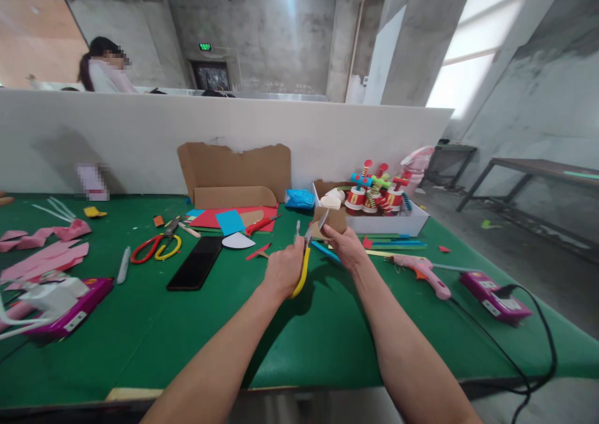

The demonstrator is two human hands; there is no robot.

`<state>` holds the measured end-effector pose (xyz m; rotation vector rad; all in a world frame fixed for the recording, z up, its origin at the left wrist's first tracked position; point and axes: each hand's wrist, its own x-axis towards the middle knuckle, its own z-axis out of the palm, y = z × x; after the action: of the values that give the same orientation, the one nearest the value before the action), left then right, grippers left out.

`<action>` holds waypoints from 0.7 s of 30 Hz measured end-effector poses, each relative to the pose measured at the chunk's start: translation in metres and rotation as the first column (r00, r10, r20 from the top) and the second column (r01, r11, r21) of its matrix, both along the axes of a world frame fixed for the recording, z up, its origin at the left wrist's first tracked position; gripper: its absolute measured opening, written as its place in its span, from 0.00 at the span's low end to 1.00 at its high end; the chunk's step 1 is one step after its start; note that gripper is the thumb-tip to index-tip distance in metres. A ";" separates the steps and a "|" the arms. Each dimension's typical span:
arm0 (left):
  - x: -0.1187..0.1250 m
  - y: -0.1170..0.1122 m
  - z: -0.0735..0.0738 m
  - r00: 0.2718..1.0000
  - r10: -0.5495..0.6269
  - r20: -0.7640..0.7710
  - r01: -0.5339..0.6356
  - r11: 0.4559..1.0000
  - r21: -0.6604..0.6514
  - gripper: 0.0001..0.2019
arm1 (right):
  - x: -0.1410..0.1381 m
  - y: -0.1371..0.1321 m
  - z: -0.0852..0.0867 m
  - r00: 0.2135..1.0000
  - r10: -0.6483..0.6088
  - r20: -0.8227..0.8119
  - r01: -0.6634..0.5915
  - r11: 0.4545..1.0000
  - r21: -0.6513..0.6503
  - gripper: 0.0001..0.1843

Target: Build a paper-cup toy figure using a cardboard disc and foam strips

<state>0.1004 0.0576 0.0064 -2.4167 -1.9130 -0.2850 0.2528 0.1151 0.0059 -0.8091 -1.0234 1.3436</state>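
My left hand is closed around the handles of a pair of scissors, one yellow loop showing below the fingers. The blades point up and away, against a piece of brown cardboard. That cardboard is pinched in my right hand, with the thumb near the blades. Under and beside the hands lies a blue paper strip. Left of my left hand are a white paper piece, a red-handled tool and a black phone.
A white box holds several red paper-cup figures. A pink glue gun and a purple power strip with black cables lie right. Left are red-and-yellow scissors, pink strips and another power strip. Cardboard leans against the divider.
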 end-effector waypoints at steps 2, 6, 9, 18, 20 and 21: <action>0.000 0.000 0.001 1.000 0.000 -0.005 0.000 1.000 -0.001 0.13 | 0.001 0.000 0.001 1.000 -0.009 0.021 0.009 1.000 -0.003 0.25; 0.001 -0.001 0.002 1.000 0.000 -0.004 0.000 1.000 -0.019 0.12 | 0.002 0.000 0.002 0.998 -0.016 0.056 0.016 1.000 -0.002 0.24; 0.001 -0.001 0.003 1.000 -0.002 0.011 0.002 0.999 -0.035 0.11 | 0.002 0.000 0.003 0.998 -0.011 0.058 0.011 1.000 -0.004 0.23; 0.003 -0.005 0.009 1.000 0.009 -0.002 -0.010 0.998 -0.063 0.11 | 0.005 0.000 0.002 0.996 0.000 0.086 -0.001 1.000 0.017 0.23; 0.003 -0.006 0.011 1.000 0.014 -0.005 -0.015 0.997 -0.076 0.11 | 0.006 0.001 0.002 0.996 0.000 0.088 -0.002 1.000 0.017 0.23; 0.003 -0.006 0.011 1.000 0.015 -0.005 -0.016 0.996 -0.083 0.11 | 0.006 0.001 0.002 0.996 -0.001 0.088 0.000 1.000 0.014 0.23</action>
<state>0.1038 0.0513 0.0177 -2.4498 -1.9791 -0.2037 0.2585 0.1163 0.0077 -0.8642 -1.1004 1.3081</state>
